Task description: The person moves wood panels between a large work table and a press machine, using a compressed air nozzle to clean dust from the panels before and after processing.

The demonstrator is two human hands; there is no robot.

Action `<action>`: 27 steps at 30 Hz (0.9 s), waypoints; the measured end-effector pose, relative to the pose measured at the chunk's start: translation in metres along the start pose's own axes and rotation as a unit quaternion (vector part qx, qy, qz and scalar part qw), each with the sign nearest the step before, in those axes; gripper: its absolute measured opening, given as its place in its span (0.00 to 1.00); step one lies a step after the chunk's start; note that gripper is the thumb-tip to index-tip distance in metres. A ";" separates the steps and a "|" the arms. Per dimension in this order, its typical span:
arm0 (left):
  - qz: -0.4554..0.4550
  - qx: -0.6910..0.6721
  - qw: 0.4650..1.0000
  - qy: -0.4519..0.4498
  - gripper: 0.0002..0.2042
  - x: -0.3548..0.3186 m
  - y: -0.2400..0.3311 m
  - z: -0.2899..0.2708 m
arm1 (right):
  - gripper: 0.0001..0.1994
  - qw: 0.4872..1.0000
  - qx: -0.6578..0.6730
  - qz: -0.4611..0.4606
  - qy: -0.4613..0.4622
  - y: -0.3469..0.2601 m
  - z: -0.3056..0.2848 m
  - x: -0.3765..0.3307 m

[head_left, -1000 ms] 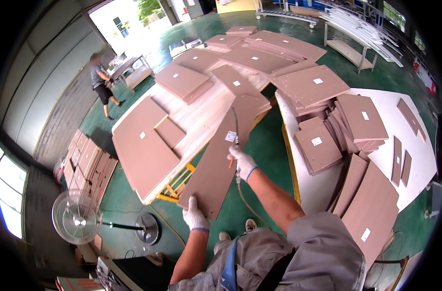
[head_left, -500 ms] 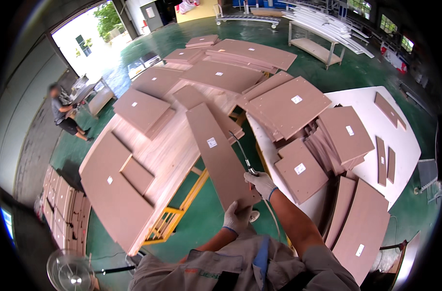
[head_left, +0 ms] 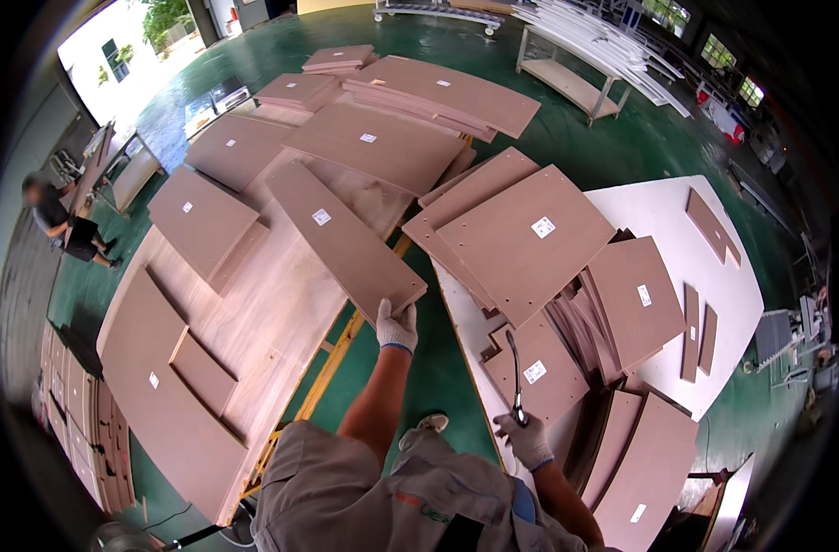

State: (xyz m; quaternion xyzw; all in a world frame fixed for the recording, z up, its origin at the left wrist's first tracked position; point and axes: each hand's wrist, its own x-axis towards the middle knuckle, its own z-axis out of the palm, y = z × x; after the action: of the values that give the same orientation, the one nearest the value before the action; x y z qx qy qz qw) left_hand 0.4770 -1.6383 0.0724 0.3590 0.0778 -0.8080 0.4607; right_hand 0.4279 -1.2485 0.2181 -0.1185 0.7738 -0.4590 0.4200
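My left hand (head_left: 396, 327) grips the near end of a long brown panel (head_left: 350, 244) with a white label, its thumb on the top face. The panel lies slanting over the wood-topped table (head_left: 295, 322), its near end jutting past the table's edge. In my right hand (head_left: 527, 440) is an air blow gun (head_left: 518, 396) with a long thin curved nozzle. Its nozzle points away from me, in front of a notched brown panel (head_left: 543, 373) on the white-topped table (head_left: 613, 189).
Brown panel stacks (head_left: 530, 230) crowd both tables. A yellow frame (head_left: 332, 363) supports the left table, with a gap of green floor between the tables. At far left, a person (head_left: 60, 221) stands by another bench. White strips (head_left: 594, 41) lie on a rack at the back.
The long panel has moved away from me and left, from over the gap onto the left table's panels. My left hand reached forward with it. My right hand moved back and right with the blow gun.
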 end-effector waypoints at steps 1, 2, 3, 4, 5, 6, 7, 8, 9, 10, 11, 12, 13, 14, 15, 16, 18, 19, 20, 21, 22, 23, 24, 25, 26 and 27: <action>-0.004 0.005 1.000 0.005 0.14 0.009 -0.004 -0.008 | 0.15 1.000 0.008 0.008 0.002 0.012 0.002 -0.004; -0.042 0.040 0.997 0.047 0.16 0.015 -0.006 -0.019 | 0.14 1.000 0.009 0.025 0.003 0.023 0.005 -0.009; -0.082 0.075 0.990 0.085 0.18 0.023 -0.010 -0.024 | 0.15 0.999 0.028 0.030 0.026 0.019 0.011 -0.017; -0.047 0.097 0.987 0.116 0.21 0.026 -0.019 -0.019 | 0.15 0.999 0.005 0.043 0.029 0.030 0.010 -0.018; -0.057 0.103 0.986 0.117 0.21 0.034 -0.025 -0.011 | 0.15 0.998 -0.016 0.056 0.032 0.042 0.008 -0.019; -0.012 0.042 0.997 0.065 0.22 0.047 -0.016 -0.016 | 0.15 0.998 -0.009 0.059 0.030 0.042 0.008 -0.020; 0.018 -0.010 1.000 0.014 0.22 0.051 -0.020 -0.017 | 0.15 0.997 0.004 0.072 0.041 0.038 0.008 -0.028; 0.030 0.001 0.999 0.010 0.23 0.056 -0.023 -0.016 | 0.16 0.993 -0.003 0.101 0.053 0.034 0.006 -0.035; 0.025 0.014 1.000 0.009 0.22 0.067 -0.020 -0.010 | 0.16 0.992 0.006 0.111 0.065 0.042 0.002 -0.041; 0.027 0.027 0.999 0.017 0.23 0.078 -0.017 -0.002 | 0.17 0.994 -0.001 0.085 0.072 0.055 -0.003 -0.047; 0.051 0.046 0.998 -0.005 0.22 0.099 0.004 -0.001 | 0.18 0.996 -0.005 0.052 0.072 0.066 -0.006 -0.054; 0.032 0.072 0.997 -0.022 0.26 0.106 -0.011 0.009 | 0.20 0.994 -0.044 0.052 0.082 0.079 -0.016 -0.071; 0.021 0.100 0.994 -0.032 0.29 0.107 0.006 0.013 | 0.21 0.987 -0.131 0.076 0.062 0.094 -0.019 -0.082; -0.009 0.134 0.990 -0.040 0.32 0.109 0.005 0.019 | 0.22 0.978 -0.154 0.108 0.092 0.083 -0.021 -0.103; -0.038 0.166 0.985 -0.041 0.36 0.108 0.005 0.027 | 0.23 0.966 -0.176 0.146 0.120 0.069 -0.016 -0.127; -0.063 0.199 0.977 -0.034 0.40 0.101 0.003 0.036 | 0.23 0.962 -0.157 0.171 0.141 0.094 -0.011 -0.155; -0.082 0.267 0.960 -0.013 0.47 0.069 -0.009 0.039 | 0.24 0.943 -0.114 0.247 0.192 0.096 0.000 -0.198; -0.062 0.316 0.947 -0.010 0.41 0.063 -0.010 0.038 | 0.24 0.935 -0.094 0.258 0.226 0.109 0.017 -0.226; -0.053 0.383 0.922 -0.009 0.36 0.044 -0.028 0.014 | 0.23 0.916 -0.020 0.228 0.330 0.133 0.037 -0.253; -0.044 0.460 0.887 -0.005 0.31 0.026 -0.041 -0.023 | 0.22 0.884 0.047 0.191 0.424 0.165 0.060 -0.279; -0.051 0.543 0.838 -0.005 0.26 -0.001 -0.062 -0.064 | 0.21 0.822 0.161 0.185 0.514 0.211 0.088 -0.304; -0.075 0.621 0.780 -0.008 0.22 -0.040 -0.080 -0.103 | 0.20 0.736 0.303 0.178 0.579 0.251 0.106 -0.331; -0.126 0.690 0.712 -0.033 0.17 -0.089 -0.095 -0.145 | 0.20 0.622 0.419 0.148 0.645 0.270 0.113 -0.356; -0.179 0.742 0.642 -0.072 0.14 -0.137 -0.106 -0.182 | 0.20 0.544 0.477 0.164 0.671 0.287 0.127 -0.384; -0.237 0.772 0.574 -0.137 0.11 -0.196 -0.119 -0.212 | 0.20 0.448 0.528 0.173 0.700 0.294 0.139 -0.412; -0.274 0.771 0.529 -0.225 0.10 -0.269 -0.122 -0.224 | 0.20 0.417 0.507 0.231 0.718 0.264 0.140 -0.441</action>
State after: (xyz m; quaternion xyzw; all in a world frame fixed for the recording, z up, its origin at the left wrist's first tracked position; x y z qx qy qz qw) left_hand 0.5785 -1.2822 0.0588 0.3417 -0.5873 -0.6942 -0.2373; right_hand 0.8612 -0.9375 0.2112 0.6719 0.4189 -0.5721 -0.2140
